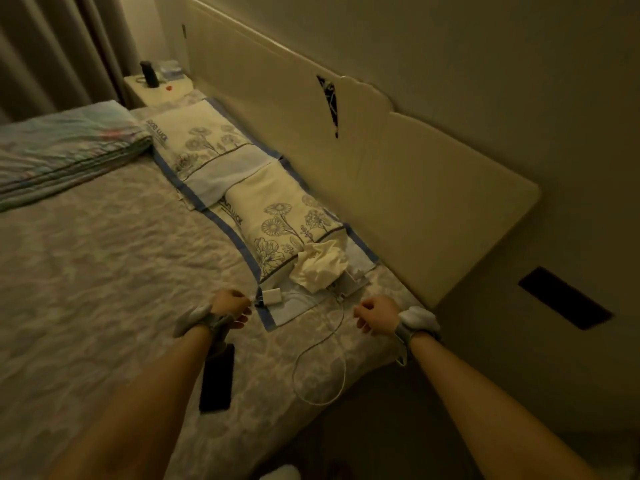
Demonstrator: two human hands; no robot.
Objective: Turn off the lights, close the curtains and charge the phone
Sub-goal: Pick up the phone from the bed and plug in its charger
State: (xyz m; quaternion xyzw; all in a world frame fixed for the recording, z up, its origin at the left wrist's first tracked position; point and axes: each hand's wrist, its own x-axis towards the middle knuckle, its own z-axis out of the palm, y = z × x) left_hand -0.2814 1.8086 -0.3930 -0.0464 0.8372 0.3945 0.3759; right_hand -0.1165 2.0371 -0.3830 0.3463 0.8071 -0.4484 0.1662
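A dark phone (216, 379) lies flat, screen off, on the bed's quilt just under my left forearm. A white charging cable (322, 368) loops over the quilt near the bed's edge and runs up toward the pillow. A small white charger adapter (272, 295) rests at the foot of the near pillow. My left hand (230, 306) is right beside it, fingertips at its dark left end; I cannot see whether they grip it. My right hand (375, 315) hovers over the cable with fingers curled and nothing in them. The curtains (52, 46) hang drawn at the far left.
The room is dim. Two flowered pillows (287, 223) lie along the cream headboard (398, 157), with a crumpled cloth (322, 263) on the near one. A folded blanket (62, 150) sits far left. A nightstand (159, 88) holds a dark cylinder. A dark wall panel (564, 297) is to the right.
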